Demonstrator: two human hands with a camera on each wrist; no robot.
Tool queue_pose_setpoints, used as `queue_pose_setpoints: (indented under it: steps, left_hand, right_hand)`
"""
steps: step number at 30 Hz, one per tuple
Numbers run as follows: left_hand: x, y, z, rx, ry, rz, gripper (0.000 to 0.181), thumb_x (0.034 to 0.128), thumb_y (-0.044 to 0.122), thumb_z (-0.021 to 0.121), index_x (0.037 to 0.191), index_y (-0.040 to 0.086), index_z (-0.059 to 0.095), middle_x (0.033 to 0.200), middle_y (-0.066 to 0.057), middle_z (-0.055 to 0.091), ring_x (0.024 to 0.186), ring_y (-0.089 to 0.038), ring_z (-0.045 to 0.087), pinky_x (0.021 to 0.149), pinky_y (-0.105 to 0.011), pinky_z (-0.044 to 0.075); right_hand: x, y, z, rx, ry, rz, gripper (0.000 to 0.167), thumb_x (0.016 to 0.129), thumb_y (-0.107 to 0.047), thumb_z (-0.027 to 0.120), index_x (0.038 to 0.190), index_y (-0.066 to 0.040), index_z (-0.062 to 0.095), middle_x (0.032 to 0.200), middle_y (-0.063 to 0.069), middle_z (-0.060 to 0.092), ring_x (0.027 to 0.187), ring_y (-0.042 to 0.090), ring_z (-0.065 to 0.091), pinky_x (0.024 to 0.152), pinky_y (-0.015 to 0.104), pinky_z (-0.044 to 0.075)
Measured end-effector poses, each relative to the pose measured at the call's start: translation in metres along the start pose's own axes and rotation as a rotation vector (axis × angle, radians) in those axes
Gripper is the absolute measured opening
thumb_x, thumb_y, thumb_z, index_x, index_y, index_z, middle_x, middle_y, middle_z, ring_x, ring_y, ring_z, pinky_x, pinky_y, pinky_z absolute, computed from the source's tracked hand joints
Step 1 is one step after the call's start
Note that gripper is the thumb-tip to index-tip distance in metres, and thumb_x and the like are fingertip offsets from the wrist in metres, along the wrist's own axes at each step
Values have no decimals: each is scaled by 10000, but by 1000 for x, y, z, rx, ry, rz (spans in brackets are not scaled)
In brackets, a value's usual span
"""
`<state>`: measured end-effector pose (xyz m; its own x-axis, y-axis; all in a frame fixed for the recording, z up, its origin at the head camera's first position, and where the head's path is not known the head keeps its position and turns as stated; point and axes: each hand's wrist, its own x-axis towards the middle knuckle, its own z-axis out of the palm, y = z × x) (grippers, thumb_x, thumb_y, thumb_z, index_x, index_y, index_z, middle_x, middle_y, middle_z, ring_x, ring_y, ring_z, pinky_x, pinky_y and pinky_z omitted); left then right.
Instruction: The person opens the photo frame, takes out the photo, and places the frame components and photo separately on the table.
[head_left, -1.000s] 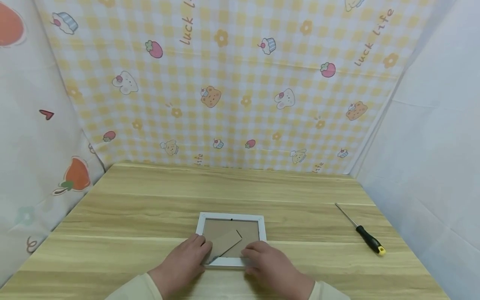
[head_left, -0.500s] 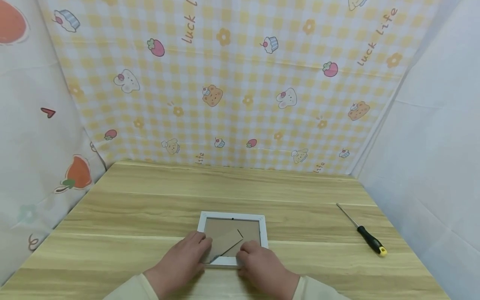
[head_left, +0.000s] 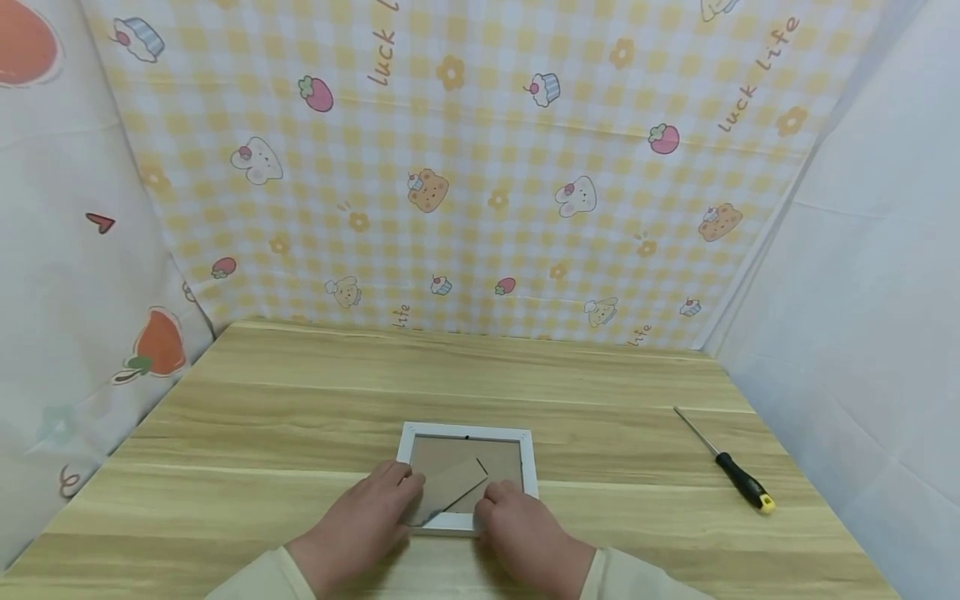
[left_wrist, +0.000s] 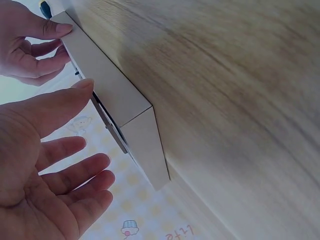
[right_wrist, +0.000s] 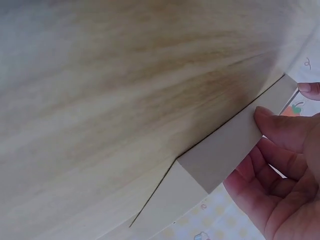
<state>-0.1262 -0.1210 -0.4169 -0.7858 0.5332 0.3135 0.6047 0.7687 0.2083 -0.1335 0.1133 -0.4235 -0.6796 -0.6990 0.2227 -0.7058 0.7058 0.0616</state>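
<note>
A white picture frame point(head_left: 472, 432) lies face down on the wooden table, its brown backing board point(head_left: 438, 450) upward. A flat brown stand flap point(head_left: 448, 486) crosses the board at a slant. My left hand point(head_left: 358, 518) is at the frame's near left corner. In the left wrist view its thumb meets the upper edge by the flap, and its fingers spread loosely. My right hand point(head_left: 528, 533) holds the near side towards the right; the right wrist view has the thumb against the frame's outer side point(right_wrist: 225, 145) and the fingers bent over the top.
To the right on the table point(head_left: 300, 400) lies a screwdriver point(head_left: 738, 479) with a black and yellow handle, its tip pointing away. Behind the table hangs a yellow checked cloth point(head_left: 480, 167). Pale cloths stand at the left and right sides.
My right hand has shifted a little left along the frame's near side. My left hand stays almost in place, and the frame has not visibly moved on the table.
</note>
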Motion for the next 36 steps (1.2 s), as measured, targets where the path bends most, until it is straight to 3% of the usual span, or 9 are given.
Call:
queue_pose_setpoints:
  steps: [13,21,25,36]
  left_hand:
    - [1,8,-7,-8,15,26,354,700,82,796,965,104,563,984,1,532,895,-154,486,726,-297,497]
    - [3,19,-10,48,70,138,406,682,159,834,976,111,558,994,10,519,920,-152,501,757,-275,501]
    - [4,21,-10,54,91,157,442,669,158,842,1005,102,561,998,13,521,925,-153,508,769,-283,498]
    - [4,20,-10,71,112,167,386,691,125,823,984,101,574,978,23,540,921,-148,526,766,-273,496]
  right_hand:
    - [6,3,-21,43,-60,-18,144,717,-41,780,803,-88,675,749,-45,505,700,78,484,642,187,458]
    - [12,7,-31,34,-101,-44,138,731,-85,792,803,-124,681,760,-47,551,693,72,521,630,191,462]
    - [15,8,-36,51,-118,-43,139,729,-108,803,799,-130,685,736,-59,546,669,54,516,601,191,453]
    - [27,17,-61,219,-230,-21,100,790,-78,757,758,-121,672,708,-87,522,633,13,428,585,173,412]
